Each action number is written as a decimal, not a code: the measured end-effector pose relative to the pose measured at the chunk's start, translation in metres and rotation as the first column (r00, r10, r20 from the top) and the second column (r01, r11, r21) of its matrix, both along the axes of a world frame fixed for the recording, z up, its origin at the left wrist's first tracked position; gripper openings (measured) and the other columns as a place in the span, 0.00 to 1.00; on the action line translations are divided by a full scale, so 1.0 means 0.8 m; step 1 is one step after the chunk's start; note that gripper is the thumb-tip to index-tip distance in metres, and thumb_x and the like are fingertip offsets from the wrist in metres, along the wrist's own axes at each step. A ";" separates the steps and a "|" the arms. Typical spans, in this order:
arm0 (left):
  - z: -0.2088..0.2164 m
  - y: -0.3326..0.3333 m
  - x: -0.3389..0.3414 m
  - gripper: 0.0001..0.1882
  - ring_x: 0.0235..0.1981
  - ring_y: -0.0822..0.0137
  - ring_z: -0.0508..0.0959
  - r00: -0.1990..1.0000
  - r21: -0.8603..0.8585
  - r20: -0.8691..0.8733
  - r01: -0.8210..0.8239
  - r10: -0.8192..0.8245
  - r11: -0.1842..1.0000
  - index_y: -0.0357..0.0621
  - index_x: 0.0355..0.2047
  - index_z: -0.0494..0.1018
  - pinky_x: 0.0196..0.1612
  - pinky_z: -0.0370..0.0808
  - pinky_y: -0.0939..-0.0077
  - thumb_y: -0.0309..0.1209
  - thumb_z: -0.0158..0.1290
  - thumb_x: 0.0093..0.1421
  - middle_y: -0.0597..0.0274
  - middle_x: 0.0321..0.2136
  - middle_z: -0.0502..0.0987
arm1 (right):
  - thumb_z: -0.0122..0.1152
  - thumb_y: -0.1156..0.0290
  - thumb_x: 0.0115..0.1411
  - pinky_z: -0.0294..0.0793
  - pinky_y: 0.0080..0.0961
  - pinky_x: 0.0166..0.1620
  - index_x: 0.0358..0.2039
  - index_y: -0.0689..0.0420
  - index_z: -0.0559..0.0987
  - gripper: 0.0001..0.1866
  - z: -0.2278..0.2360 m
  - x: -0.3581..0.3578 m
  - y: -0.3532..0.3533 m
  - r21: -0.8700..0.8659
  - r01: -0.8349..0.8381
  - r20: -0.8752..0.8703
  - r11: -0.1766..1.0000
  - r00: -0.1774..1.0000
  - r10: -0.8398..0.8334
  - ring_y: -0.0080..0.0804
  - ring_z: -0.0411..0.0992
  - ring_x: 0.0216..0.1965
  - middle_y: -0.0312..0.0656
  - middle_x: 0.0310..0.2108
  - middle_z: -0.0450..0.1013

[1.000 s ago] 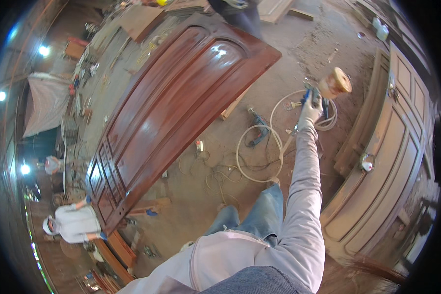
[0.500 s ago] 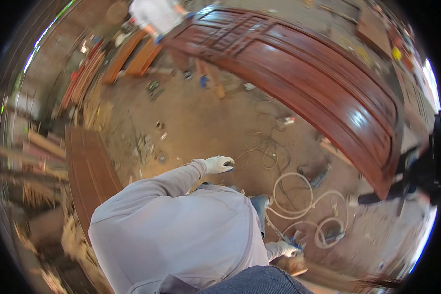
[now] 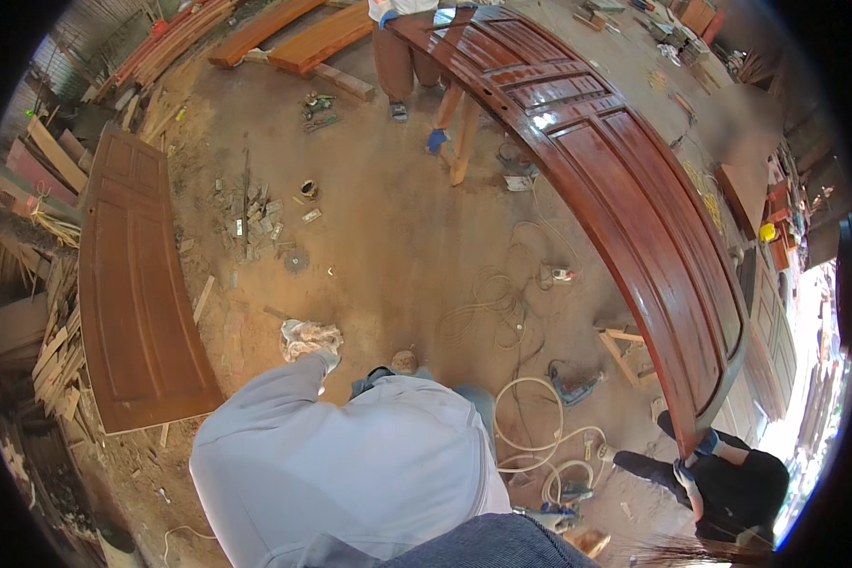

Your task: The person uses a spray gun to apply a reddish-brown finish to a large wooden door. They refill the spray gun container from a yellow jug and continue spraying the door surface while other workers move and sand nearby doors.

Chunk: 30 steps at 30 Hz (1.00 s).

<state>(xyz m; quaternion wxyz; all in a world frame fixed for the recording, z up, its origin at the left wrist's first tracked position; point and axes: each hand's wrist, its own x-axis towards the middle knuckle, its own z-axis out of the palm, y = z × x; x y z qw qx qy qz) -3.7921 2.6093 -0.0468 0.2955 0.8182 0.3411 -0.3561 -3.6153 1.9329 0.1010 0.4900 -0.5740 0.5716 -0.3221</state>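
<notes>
My left arm, in a light grey sleeve, reaches forward; the gloved left hand [image 3: 328, 361] is at the near edge of a crumpled whitish cloth [image 3: 310, 338] and seems closed on it, though the fingers are hidden. Low on the right, my side covers most of my right hand [image 3: 543, 518]. Beside it show a blue-and-metal spray gun [image 3: 560, 511] and its brown cup [image 3: 592, 542]. A glossy red-brown wooden door [image 3: 625, 180] is held at its far end by one person [image 3: 402, 62] and at its near right end by another in black [image 3: 743, 483].
A brown panelled door [image 3: 137, 303] lies at left beside scrap wood [image 3: 57, 331]. A pale hose [image 3: 530, 388] coils near a power tool [image 3: 575, 381]. Wood blocks [image 3: 256, 213] and a metal disc [image 3: 296, 259] lie ahead. Wooden trestles [image 3: 459, 142] stand near the glossy door.
My left hand has moved left and back, and the cloth now shows at it. My right hand has slipped mostly behind my side. The glossy door's near end has swung lower in view.
</notes>
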 end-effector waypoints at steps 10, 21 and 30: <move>0.007 -0.036 0.109 0.16 0.24 0.70 0.76 0.858 -0.441 0.074 -0.428 0.508 0.788 0.47 0.37 0.76 0.26 0.71 0.73 0.47 0.54 0.64 0.65 0.28 0.78 | 0.59 0.57 0.67 0.65 0.20 0.21 0.48 0.49 0.78 0.14 0.012 0.045 0.149 0.248 -0.322 0.173 0.914 0.943 0.285 0.20 0.68 0.22 0.31 0.25 0.73; -0.001 0.044 0.150 0.11 0.15 0.71 0.70 0.757 -0.756 -0.162 -0.508 0.633 0.413 0.55 0.30 0.71 0.19 0.66 0.73 0.44 0.55 0.65 0.69 0.20 0.71 | 0.59 0.63 0.68 0.73 0.21 0.19 0.50 0.50 0.78 0.12 -0.016 0.037 0.147 0.141 -0.455 0.155 0.880 0.888 0.434 0.17 0.72 0.23 0.29 0.27 0.74; 0.030 0.040 0.235 0.18 0.20 0.65 0.71 0.459 -0.454 -0.249 -0.833 0.853 0.315 0.58 0.39 0.72 0.22 0.68 0.68 0.56 0.46 0.67 0.66 0.24 0.73 | 0.58 0.69 0.68 0.75 0.21 0.25 0.58 0.47 0.75 0.18 -0.001 -0.041 0.173 0.231 -0.145 0.129 0.962 0.985 0.117 0.20 0.74 0.27 0.33 0.35 0.78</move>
